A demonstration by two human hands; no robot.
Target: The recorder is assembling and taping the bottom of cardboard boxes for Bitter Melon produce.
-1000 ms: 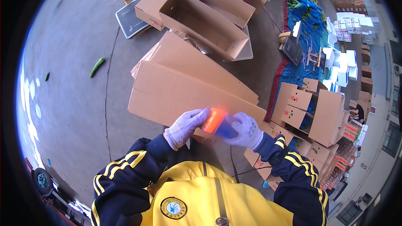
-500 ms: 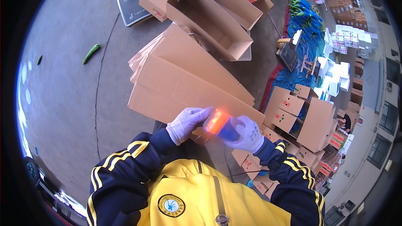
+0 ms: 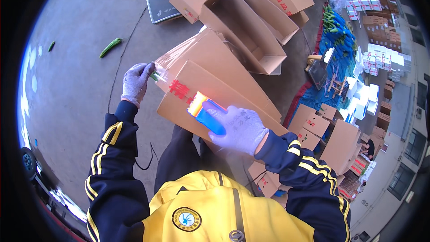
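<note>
My right hand (image 3: 239, 127), in a pale knitted glove, is closed round a blue handheld tool (image 3: 209, 120) that looks like a tape dispenser. Its front end glows bright orange. That tool is held over a brown flattened carton (image 3: 215, 94) with red print, topmost on a stack in front of me. My left hand (image 3: 135, 80), gloved alike, reaches to the left end of the stack. Its fingers are pinched together at a cardboard edge; glare and blur there hide the exact grip. More flattened cartons (image 3: 199, 47) fan out underneath.
Open empty cartons (image 3: 246, 22) stand beyond the stack, beside a floor scale (image 3: 165, 2). A green bitter melon (image 3: 110, 47) lies on the floor at left. Right of the stack are a blue sheet (image 3: 320, 94) heaped with melons, another scale (image 3: 319, 69) and piled cartons (image 3: 336, 139).
My hands were together at the blue tool. The left has moved away to the carton stack's left end, while the right keeps the tool. Red print now shows on the top carton.
</note>
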